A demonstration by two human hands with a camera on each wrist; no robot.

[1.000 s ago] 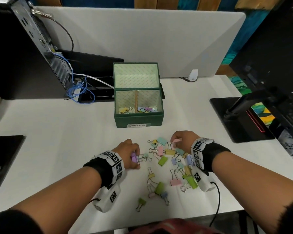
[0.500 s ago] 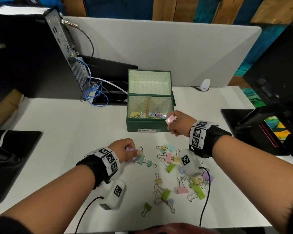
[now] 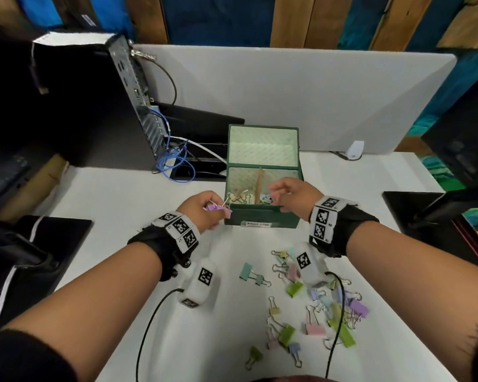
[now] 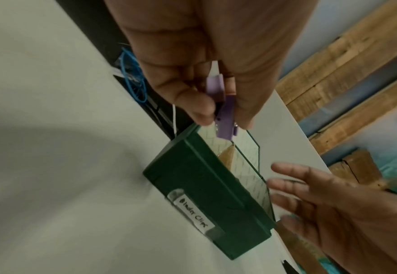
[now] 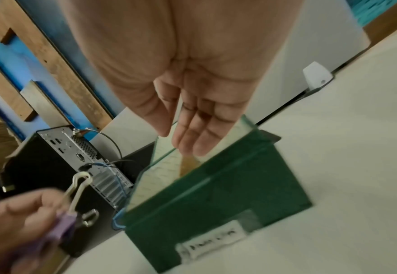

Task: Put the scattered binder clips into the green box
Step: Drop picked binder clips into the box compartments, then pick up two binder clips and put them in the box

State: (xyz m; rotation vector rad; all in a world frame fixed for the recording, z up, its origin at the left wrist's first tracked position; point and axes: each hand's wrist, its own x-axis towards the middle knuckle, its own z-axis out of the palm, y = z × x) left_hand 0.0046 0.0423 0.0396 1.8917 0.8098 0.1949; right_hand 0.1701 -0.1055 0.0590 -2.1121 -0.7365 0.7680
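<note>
The green box stands open on the white table, lid up, with several binder clips inside. My left hand is at the box's front left corner and pinches purple binder clips, seen close in the left wrist view. My right hand hovers over the box's right compartment with fingers straight and nothing in them. Several pastel binder clips lie scattered on the table near me, below my right wrist.
A wooden divider splits the box. A computer tower with blue cables stands back left. Black monitor bases sit at the left and right. A grey partition closes off the back.
My right hand carried a pink clip from the pile to over the box and now holds nothing. My left hand moved from the pile up to the box's front left corner with purple clips.
</note>
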